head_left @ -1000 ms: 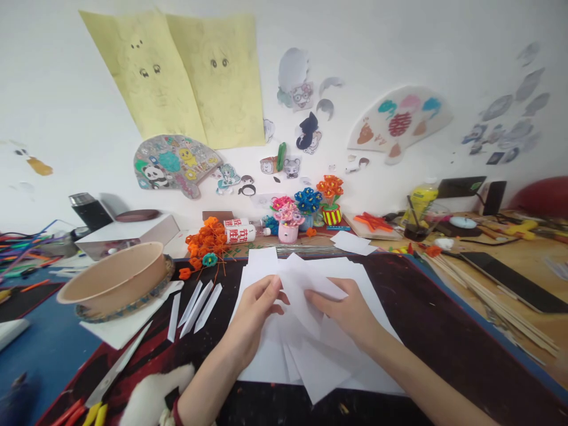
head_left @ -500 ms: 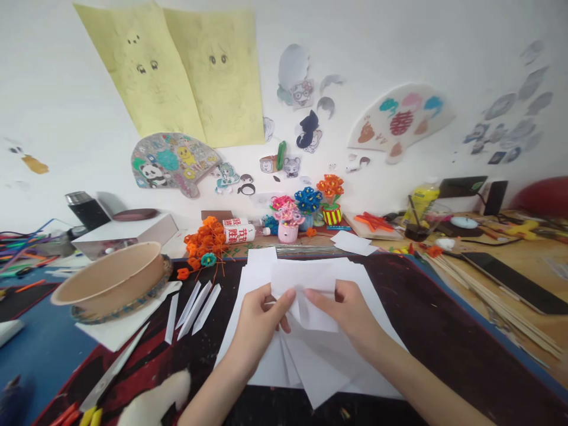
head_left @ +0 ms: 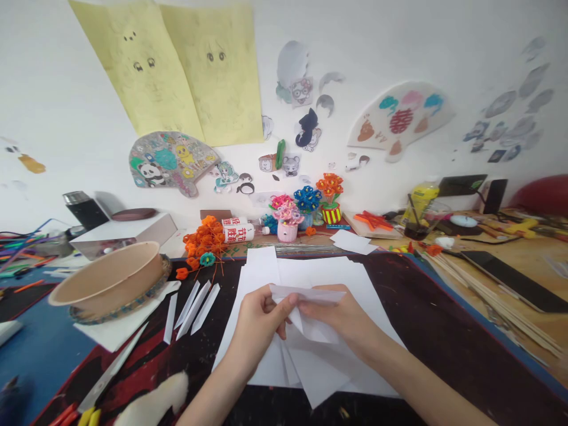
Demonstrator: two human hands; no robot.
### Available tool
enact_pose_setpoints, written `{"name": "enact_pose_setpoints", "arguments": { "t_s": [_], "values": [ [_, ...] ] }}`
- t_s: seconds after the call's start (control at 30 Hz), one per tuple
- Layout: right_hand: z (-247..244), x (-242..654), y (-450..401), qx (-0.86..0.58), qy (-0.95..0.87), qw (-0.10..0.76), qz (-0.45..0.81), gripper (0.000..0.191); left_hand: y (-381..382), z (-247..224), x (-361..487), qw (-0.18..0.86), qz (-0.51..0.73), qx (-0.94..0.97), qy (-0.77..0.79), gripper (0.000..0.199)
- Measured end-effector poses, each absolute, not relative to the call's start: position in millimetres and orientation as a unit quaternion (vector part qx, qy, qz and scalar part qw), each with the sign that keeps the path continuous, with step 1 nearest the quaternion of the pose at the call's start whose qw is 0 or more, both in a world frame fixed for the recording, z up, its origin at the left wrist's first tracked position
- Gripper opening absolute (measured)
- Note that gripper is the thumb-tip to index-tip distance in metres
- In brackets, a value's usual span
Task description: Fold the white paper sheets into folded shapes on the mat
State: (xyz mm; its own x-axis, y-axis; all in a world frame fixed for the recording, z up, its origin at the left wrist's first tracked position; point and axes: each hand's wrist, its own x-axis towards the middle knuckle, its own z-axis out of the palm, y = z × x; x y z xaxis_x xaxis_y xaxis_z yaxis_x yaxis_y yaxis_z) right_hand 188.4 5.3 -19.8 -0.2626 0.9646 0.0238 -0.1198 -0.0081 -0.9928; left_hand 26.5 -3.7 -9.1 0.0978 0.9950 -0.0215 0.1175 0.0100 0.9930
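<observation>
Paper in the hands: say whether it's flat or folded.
Not flat: the paper bends between left hand and right hand; whether creased, cannot tell.

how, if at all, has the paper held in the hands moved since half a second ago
Yes, the held paper has moved: its upper edge sits lower in view, judged against the far edge of the larger white sheets beneath.

White wall fills the upper half. Two yellow sheets with faint face drawings hang upper left, a patterned fan-shaped board at their lower edge, a paler fan right of centre. Small cutouts between, greyish ones far right. Desk against wall: wood right, dark mat mid, blue covering left. Light soft, shadows faint.
</observation>
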Motion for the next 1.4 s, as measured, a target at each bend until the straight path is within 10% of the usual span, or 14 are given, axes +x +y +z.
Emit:
{"name": "enact_pose_setpoints", "arguments": {
  "t_s": [1.4],
  "values": [
    [-13.6, 189.9, 7.1, -0.374, -0.46, 0.502, 0.629, 0.034, -2.3, -7.1, 24.8, 0.538, 0.485, 0.511, 0.462, 0.029]
  ]
}}
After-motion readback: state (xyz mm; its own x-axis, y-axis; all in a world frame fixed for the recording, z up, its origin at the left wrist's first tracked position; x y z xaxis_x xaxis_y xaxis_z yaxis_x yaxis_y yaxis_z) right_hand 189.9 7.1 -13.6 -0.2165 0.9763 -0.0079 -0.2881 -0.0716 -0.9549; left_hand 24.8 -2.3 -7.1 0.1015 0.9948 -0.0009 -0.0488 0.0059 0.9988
